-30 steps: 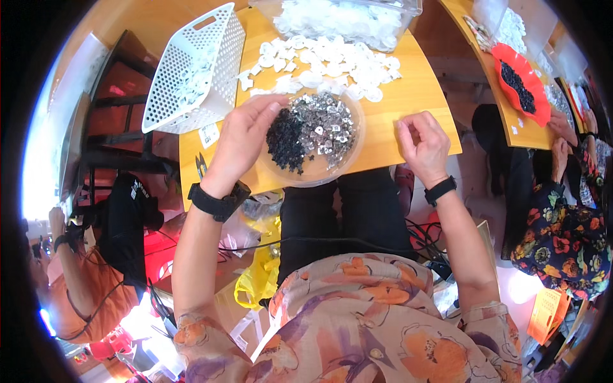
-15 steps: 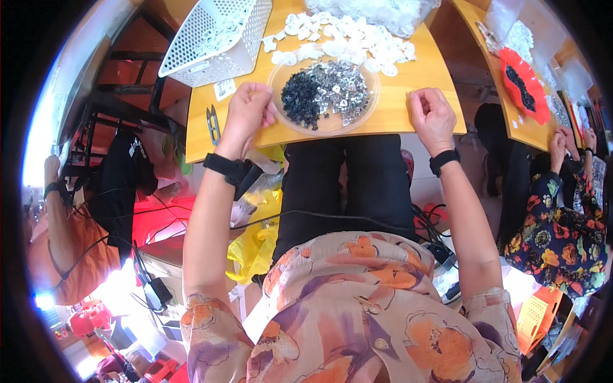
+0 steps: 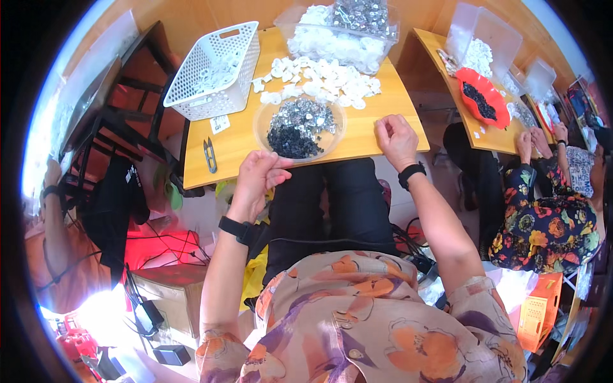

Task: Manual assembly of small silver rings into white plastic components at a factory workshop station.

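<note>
A clear shallow bowl stands at the table's front edge. Small black pieces lie in its near part, with shiny silver pieces behind them. My left hand is at the bowl's near left rim, thumb and fingers pinched on it. To the right of the bowl, my right hand rests at the table edge with curled fingers; whatever they may hold is hidden. Many flat white plastic pieces are spread behind the bowl.
A white perforated basket stands back left, near small thread snips and a paper tag. At the back is a clear bin of white and silver pieces. Rightward, a person's hands work near a red dish.
In the bowl, the black pieces have swung from the left to the near side. My left hand has come round from the left side to the near left rim. The view has shifted.
</note>
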{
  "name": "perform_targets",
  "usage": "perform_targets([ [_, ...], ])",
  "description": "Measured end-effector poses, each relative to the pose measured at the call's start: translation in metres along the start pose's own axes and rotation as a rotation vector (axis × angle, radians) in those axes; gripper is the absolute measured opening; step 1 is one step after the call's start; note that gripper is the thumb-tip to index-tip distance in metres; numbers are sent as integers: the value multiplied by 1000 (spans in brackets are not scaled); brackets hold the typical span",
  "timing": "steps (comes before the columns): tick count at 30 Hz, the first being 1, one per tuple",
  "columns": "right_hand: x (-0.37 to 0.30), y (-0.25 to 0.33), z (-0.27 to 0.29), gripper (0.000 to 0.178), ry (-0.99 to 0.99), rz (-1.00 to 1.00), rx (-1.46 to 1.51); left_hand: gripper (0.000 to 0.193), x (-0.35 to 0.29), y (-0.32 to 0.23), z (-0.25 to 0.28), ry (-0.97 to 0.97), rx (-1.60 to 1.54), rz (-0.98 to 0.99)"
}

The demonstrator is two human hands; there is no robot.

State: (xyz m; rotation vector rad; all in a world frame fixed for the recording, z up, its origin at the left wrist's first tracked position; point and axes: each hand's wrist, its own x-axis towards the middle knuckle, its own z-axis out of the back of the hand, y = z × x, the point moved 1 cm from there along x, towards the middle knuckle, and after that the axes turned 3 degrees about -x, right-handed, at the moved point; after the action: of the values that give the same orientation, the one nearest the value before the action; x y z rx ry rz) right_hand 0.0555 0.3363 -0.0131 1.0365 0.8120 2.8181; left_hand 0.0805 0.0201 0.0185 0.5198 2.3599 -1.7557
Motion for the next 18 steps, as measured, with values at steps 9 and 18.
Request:
perform_targets([
  [9, 2, 1, -2, 15, 0, -4, -10, 9, 7, 9, -6, -69, 17, -144],
  [18, 4, 7, 1, 15, 49, -56, -7, 11, -6, 36, 1, -243, -1, -250],
])
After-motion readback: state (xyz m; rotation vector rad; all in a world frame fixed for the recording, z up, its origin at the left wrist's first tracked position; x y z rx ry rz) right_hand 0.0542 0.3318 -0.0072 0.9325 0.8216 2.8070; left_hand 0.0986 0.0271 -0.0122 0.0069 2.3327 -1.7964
